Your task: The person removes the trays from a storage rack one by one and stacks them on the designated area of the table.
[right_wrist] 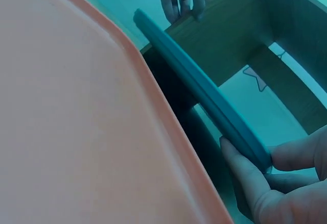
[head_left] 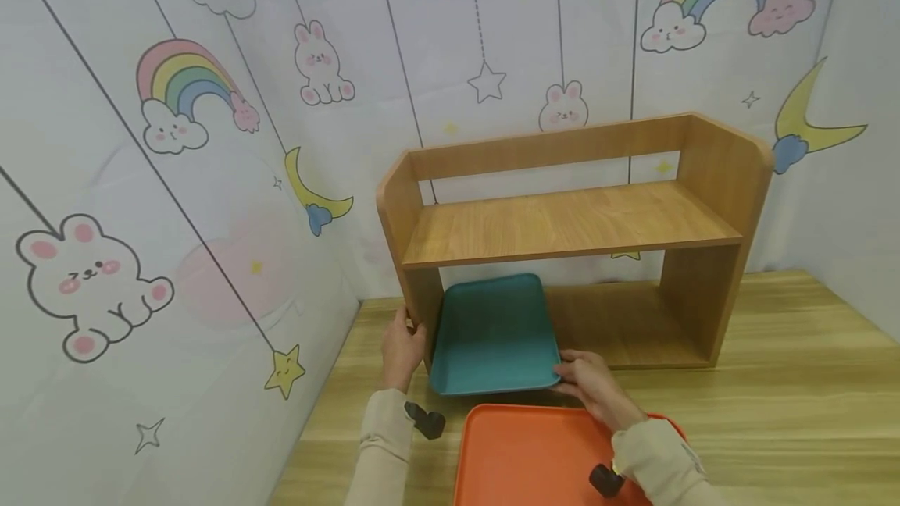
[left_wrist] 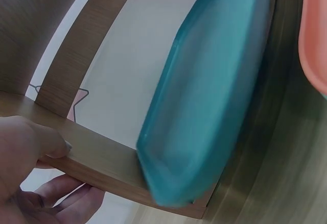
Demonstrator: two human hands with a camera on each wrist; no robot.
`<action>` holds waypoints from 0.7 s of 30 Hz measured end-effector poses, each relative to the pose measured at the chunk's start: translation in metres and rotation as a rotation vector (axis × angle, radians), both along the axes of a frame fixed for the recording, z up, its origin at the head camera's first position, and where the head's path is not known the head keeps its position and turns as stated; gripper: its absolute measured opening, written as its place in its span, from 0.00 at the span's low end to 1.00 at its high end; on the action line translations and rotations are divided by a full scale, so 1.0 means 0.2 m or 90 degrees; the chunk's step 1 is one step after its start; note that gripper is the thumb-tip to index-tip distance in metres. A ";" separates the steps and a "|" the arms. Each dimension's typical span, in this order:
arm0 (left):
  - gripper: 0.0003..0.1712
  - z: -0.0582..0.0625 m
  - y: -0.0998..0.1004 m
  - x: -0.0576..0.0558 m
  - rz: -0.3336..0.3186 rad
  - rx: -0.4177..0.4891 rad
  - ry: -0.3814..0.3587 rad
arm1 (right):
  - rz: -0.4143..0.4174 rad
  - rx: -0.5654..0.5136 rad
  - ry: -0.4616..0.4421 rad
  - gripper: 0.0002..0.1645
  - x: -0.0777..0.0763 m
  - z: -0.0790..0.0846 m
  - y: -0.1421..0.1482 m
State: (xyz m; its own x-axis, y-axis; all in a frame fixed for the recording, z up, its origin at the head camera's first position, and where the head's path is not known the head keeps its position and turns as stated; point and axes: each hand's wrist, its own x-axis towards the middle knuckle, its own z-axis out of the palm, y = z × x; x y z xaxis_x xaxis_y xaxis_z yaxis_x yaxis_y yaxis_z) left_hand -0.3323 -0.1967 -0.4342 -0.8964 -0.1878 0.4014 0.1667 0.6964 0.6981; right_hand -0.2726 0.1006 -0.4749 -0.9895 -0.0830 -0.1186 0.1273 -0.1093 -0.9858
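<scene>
Head view: bright, even, soft shadow under shelf, edges bowed | left wrist: motion blur on tray | right wrist: strong teal cast, soft focus

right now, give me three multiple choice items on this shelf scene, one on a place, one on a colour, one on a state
1. Where is the teal tray?
A. on the upper board
B. leaning in the left end of the wooden shelf's lower bay
C. flat on the orange tray

2. What colour is the tray nearest the person?
A. orange
B. yellow
C. white

3. What is the left hand doing?
A. hanging idle
B. lying flat on the table
C. gripping the shelf's left side panel

Answers:
1 B: the tray stands tilted under the wooden shelf, its near corner pinched by the right hand.
2 A: the orange tray lies in front.
3 C: thumb and fingers clasp the panel edge.
</scene>
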 end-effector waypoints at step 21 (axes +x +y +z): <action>0.16 0.00 0.01 0.00 0.004 -0.004 -0.018 | 0.045 0.012 0.047 0.34 0.12 0.14 0.15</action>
